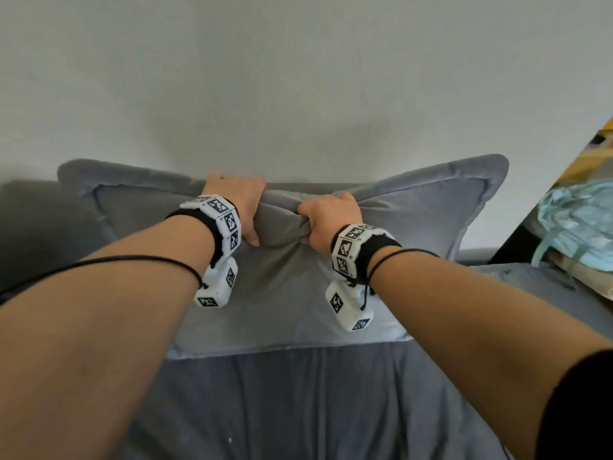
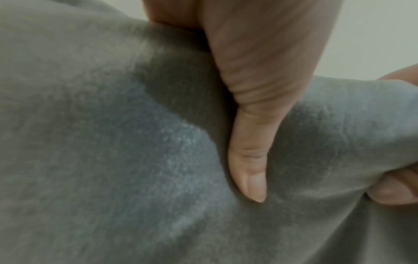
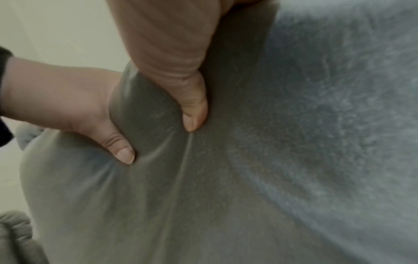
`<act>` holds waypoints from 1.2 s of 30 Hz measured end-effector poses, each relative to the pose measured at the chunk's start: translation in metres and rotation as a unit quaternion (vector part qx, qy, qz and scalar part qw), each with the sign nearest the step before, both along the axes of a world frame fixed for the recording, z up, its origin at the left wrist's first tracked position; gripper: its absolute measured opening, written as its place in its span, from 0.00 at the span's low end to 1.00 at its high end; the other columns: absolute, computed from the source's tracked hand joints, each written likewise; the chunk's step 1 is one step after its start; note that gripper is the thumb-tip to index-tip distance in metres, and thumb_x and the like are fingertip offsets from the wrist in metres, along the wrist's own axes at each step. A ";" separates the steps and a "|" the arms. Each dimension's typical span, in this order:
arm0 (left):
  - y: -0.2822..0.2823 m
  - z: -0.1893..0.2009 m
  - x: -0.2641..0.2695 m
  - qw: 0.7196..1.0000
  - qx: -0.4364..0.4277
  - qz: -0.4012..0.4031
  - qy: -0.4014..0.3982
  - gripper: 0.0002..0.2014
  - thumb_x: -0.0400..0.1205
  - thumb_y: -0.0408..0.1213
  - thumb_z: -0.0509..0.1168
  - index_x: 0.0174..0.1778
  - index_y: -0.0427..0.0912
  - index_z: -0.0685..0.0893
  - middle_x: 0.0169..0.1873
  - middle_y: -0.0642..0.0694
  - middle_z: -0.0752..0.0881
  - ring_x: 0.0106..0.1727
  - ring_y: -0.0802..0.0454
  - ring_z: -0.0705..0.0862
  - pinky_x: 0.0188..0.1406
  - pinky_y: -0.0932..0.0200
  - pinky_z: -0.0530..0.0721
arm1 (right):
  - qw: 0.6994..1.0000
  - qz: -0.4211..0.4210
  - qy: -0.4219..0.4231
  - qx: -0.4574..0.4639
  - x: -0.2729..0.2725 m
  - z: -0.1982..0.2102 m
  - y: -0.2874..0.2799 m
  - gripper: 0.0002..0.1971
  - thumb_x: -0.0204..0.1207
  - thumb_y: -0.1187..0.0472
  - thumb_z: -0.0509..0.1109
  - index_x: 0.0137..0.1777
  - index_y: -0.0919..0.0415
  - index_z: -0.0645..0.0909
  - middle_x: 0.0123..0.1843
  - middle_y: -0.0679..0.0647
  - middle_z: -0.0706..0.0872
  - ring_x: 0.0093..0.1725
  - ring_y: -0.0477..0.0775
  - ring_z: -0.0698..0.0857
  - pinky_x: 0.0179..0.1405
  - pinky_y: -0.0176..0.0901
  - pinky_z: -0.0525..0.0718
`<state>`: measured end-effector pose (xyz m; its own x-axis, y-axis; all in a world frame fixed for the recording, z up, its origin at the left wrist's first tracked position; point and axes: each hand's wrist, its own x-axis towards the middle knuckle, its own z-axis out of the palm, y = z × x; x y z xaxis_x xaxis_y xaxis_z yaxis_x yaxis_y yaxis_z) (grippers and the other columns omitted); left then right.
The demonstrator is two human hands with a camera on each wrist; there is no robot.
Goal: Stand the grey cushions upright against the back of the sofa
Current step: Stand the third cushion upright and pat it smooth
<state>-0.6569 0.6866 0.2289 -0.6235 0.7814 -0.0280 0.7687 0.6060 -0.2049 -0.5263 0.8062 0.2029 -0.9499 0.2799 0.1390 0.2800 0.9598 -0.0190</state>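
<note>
A large grey cushion (image 1: 285, 293) with a flanged edge stands upright against the sofa back, below the pale wall. Both hands grip its top middle, bunching the fabric between them. My left hand (image 1: 242, 207) curls over the top edge, its thumb (image 2: 248, 169) pressed into the front face of the cushion (image 2: 113, 142). My right hand (image 1: 328, 217) does the same a little to the right, thumb (image 3: 194, 110) dug into the cushion (image 3: 294, 142). In the right wrist view my left hand (image 3: 68, 107) shows beside it. A second grey cushion (image 1: 39, 220) lies at the far left.
The grey sofa seat (image 1: 298, 410) runs below the cushion. At the right edge a pale blue bundle of cloth (image 1: 577, 227) lies on the sofa arm, with a yellow and dark object (image 1: 593, 151) behind it. The plain wall (image 1: 298, 78) fills the background.
</note>
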 end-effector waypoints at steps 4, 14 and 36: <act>-0.005 -0.022 -0.024 1.000 -0.001 0.021 0.000 0.43 0.53 0.57 0.82 0.60 0.49 0.72 0.56 0.47 0.86 0.59 0.43 0.84 0.61 0.45 0.73 | 1.000 -0.010 -0.009 -0.003 -0.031 -0.032 -0.008 0.11 0.72 0.52 0.68 0.55 0.46 0.81 0.56 0.49 0.87 0.62 0.58 0.81 0.64 0.52 0.68; 0.000 -0.104 -0.072 0.986 0.106 0.125 0.009 0.47 0.74 0.51 0.72 0.84 0.56 0.49 0.84 0.39 0.53 0.84 0.33 0.46 0.80 0.32 0.39 | 0.995 -0.093 0.004 -0.033 -0.089 -0.077 0.031 0.27 0.73 0.57 0.70 0.72 0.50 0.68 0.75 0.53 0.71 0.77 0.60 0.66 0.74 0.58 0.61; 0.039 -0.132 -0.138 0.964 0.094 0.194 -0.156 0.47 0.77 0.57 0.67 0.82 0.66 0.40 0.85 0.50 0.35 0.81 0.28 0.30 0.77 0.23 0.55 | 0.962 -0.218 -0.100 -0.132 -0.126 -0.076 0.098 0.40 0.80 0.62 0.64 0.82 0.35 0.45 0.86 0.45 0.36 0.85 0.60 0.33 0.75 0.82 0.41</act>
